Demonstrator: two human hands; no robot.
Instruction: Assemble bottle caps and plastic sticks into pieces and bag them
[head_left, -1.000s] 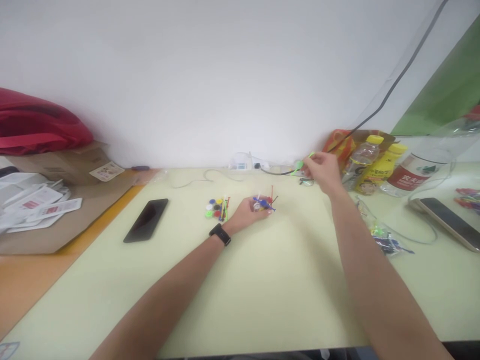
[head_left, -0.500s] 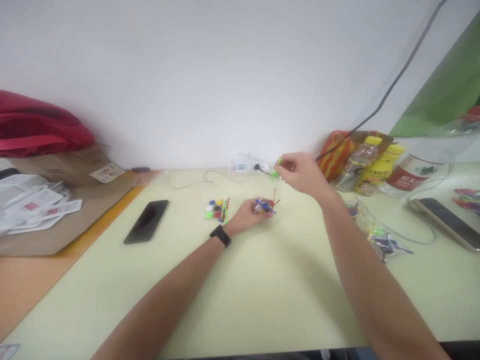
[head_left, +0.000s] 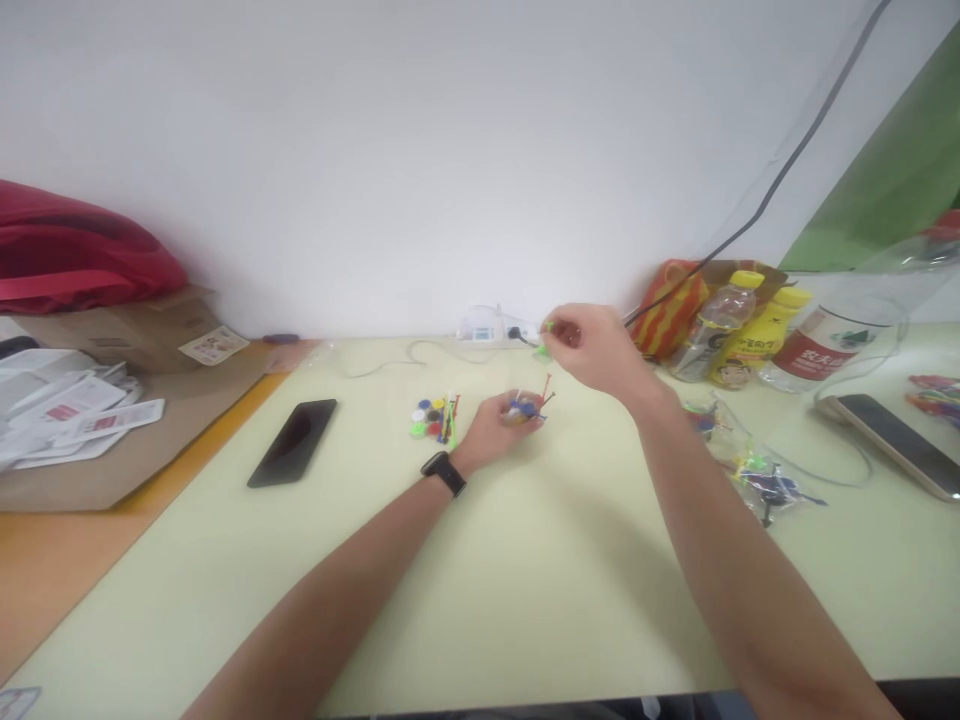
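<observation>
My left hand (head_left: 496, 428), a black watch on its wrist, rests on the pale green table (head_left: 525, 580) and is closed round a small cluster of coloured plastic pieces (head_left: 526, 406) with thin red and blue sticks poking out. My right hand (head_left: 596, 350) hovers just above and right of it, pinching a small green plastic piece (head_left: 549, 327) between finger and thumb. A little pile of coloured discs and sticks (head_left: 435, 418) lies on the table left of my left hand.
A black phone (head_left: 292, 441) lies to the left. Papers and a cardboard box (head_left: 112, 400) fill the left edge under a red bag (head_left: 75, 245). Bottles (head_left: 750, 335), a clear bag of coloured parts (head_left: 757, 475) and another phone (head_left: 892, 440) sit at right. Cables run along the wall.
My right hand has moved left from near the bottles with the green piece, and now hangs just above my left hand. The left hand has barely moved.
</observation>
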